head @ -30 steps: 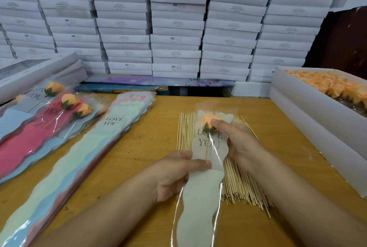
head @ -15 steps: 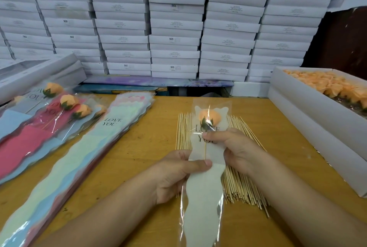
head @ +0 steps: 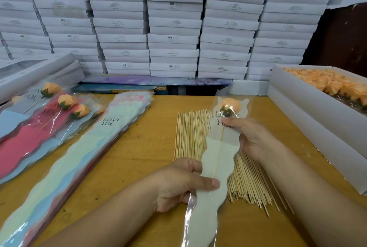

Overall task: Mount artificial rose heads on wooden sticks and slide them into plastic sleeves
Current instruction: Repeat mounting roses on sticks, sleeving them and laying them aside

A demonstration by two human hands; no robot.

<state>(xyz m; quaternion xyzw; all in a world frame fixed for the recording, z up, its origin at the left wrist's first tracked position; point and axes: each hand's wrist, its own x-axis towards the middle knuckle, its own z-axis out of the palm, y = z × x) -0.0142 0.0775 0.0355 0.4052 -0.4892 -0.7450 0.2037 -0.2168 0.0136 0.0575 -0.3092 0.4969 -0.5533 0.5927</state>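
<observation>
I hold a clear plastic sleeve with a pale wavy card insert above the table. An orange rose head on a thin wooden stick sits inside it, near the sleeve's top. My left hand pinches the sleeve's middle, thumb on top. My right hand grips the sleeve higher up, just under the rose, fingers over the "LOVE YOU" print. A bundle of loose wooden sticks lies on the table beneath the sleeve.
A pile of empty sleeves lies to the left, with finished sleeved roses beyond it. A white box of orange rose heads stands at the right. Stacked white boxes wall off the table's back.
The rose has slid up the sleeve to its top. My right hand followed it upward; my left hand kept its pinch and the sleeve shifted slightly away from me.
</observation>
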